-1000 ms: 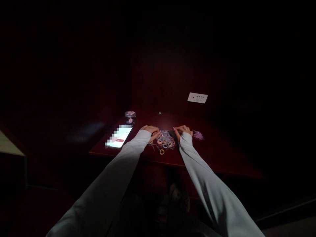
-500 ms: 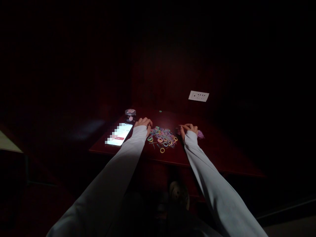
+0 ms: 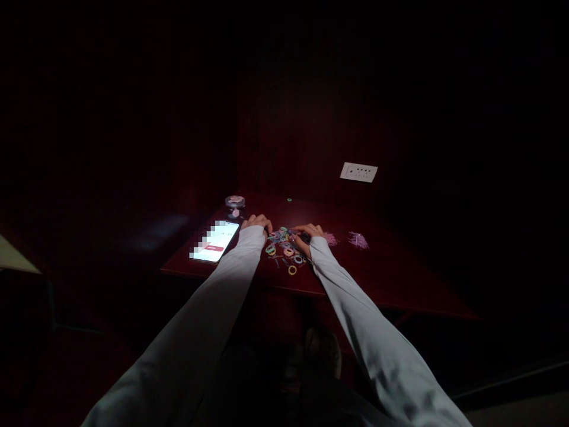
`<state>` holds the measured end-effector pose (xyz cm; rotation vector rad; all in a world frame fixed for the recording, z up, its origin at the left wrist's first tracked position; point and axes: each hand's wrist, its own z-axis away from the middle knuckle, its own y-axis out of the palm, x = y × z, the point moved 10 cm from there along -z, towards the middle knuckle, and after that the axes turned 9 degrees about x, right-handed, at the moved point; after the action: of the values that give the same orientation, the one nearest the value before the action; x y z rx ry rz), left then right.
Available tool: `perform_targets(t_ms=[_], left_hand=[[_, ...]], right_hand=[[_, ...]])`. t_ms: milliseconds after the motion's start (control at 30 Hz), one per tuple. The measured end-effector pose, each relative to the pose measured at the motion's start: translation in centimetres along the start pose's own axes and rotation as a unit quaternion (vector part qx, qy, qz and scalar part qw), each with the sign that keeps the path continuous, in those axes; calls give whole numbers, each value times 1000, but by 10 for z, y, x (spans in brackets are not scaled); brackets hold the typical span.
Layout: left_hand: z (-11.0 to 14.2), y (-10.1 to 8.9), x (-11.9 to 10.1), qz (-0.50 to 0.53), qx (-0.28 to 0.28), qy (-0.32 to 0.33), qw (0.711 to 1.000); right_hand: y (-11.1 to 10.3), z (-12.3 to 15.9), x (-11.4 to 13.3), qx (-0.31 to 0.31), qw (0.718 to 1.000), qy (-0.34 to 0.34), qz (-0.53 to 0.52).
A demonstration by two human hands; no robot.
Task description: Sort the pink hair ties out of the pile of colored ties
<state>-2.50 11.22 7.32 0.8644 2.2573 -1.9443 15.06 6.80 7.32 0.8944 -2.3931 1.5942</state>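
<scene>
A heap of small coloured elastic rings (image 3: 284,246) lies on a dark red table (image 3: 382,279). My left hand (image 3: 258,223) rests at the heap's left edge with its fingers curled; whether they hold anything is too dark to tell. Over the right side of the heap, my right hand (image 3: 308,231) has its fingers bent down onto the rings. A small pink bunch (image 3: 330,239) and a purple bunch (image 3: 358,240) of rings lie apart to the right of that hand.
A lit phone (image 3: 214,241) lies left of my left hand, with a small round jar (image 3: 234,206) behind it. One green ring (image 3: 289,200) sits alone farther back. A white socket plate (image 3: 358,172) is on the dark wall. The table's front edge runs below the heap.
My right hand has moved left from the purple bunch onto the heap. A small pink bunch now lies uncovered to its right. The left hand has stayed in place.
</scene>
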Motion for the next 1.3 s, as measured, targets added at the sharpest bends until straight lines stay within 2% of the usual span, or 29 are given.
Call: perform_targets(t_ms=[100, 200, 367, 633, 900, 1100, 1300], left_hand=[[4, 5, -17, -7, 22, 63, 998], [9, 9, -29, -13, 42, 108, 993], [8, 13, -26, -20, 51, 101, 993], [3, 26, -23, -1, 67, 147, 987], [0, 27, -23, 12, 54, 156, 986], [5, 22, -25, 1, 51, 142, 989], [8, 22, -29, -19, 89, 131, 987]], right_hand=[[7, -2, 2, 2, 999, 31, 16], [4, 0, -3, -14, 997, 73, 32], [2, 1, -7, -14, 995, 94, 34], [3, 1, -6, -7, 996, 87, 32], [4, 0, -6, -5, 996, 88, 22], [-5, 6, -13, -21, 990, 135, 43], [-5, 6, -11, -22, 992, 118, 50]])
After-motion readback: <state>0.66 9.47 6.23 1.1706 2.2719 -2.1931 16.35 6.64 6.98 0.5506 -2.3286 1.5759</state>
